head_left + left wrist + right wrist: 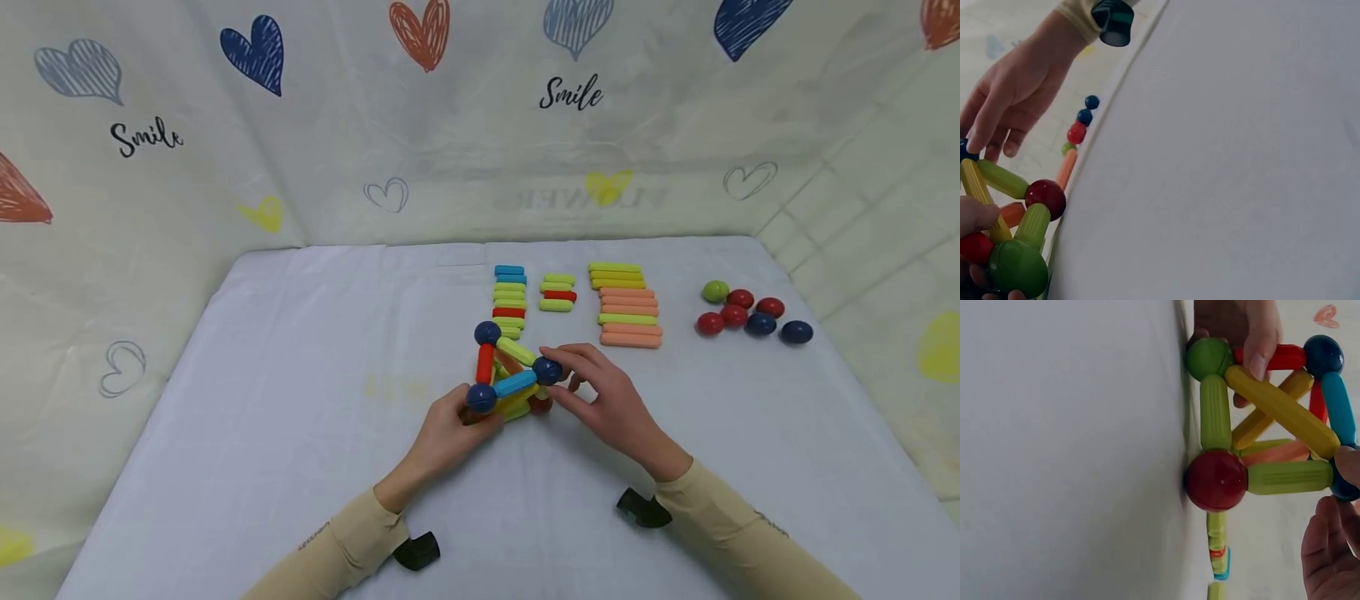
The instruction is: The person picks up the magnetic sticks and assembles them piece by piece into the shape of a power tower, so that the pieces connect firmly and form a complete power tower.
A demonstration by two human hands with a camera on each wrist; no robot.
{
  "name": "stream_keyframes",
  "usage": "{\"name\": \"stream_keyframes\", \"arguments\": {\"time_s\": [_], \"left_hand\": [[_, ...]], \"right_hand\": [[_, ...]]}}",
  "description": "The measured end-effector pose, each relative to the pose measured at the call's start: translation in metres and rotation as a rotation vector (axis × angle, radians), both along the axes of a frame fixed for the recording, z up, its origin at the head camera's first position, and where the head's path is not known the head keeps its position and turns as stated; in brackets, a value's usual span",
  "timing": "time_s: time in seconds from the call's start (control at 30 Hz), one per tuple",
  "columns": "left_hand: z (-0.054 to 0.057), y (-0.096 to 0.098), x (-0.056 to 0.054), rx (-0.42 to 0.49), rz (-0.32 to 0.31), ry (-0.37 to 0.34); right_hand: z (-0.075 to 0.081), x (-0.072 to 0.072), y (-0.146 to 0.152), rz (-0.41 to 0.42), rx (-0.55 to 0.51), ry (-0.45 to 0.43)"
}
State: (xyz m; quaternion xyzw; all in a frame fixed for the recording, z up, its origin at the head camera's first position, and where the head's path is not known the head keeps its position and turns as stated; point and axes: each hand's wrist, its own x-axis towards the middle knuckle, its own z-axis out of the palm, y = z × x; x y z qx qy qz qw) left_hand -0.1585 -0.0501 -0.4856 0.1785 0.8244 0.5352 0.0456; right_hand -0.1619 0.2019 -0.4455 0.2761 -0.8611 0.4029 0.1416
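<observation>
A toy frame built of rods and balls stands on the table, with blue balls on top, a blue rod (515, 384), a red rod (485, 364) and a green rod (517, 352) between them. My left hand (446, 433) grips its left side; in the left wrist view the thumb lies over a yellow rod (977, 182) near a green ball (1019, 269). At the upper right corner, my right hand (618, 404) pinches a blue ball (547, 371) between thumb and fingers. Lower down, the right wrist view shows a dark red ball (1216, 480) and crossing yellow rods (1282, 412).
Behind the frame lie a column of short rods (510, 295), a smaller group (557, 305), and longer yellow, green and orange rods (628, 298). Loose balls in green, red (734, 317) and dark blue (796, 332) lie to the right. A patterned cloth hangs behind the white table (300, 375).
</observation>
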Motion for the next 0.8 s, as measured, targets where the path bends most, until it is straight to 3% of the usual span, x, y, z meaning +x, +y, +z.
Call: {"name": "stream_keyframes", "arguments": {"time_s": [0.3,0.63,0.8], "left_hand": [[-0.0010,-0.0004,0.0011,0.007,0.013,-0.006],[-0.0021,0.0008,0.0014,-0.005,0.021,-0.004],[-0.0006,0.0000,0.0004,-0.019,0.019,-0.005]], "right_hand": [[0.0062,-0.0030,0.0062,0.063,0.069,0.053],[0.0045,-0.0020,0.0071,0.065,0.076,0.072],[0.0015,-0.0022,0.0078,0.056,0.065,0.024]]}}
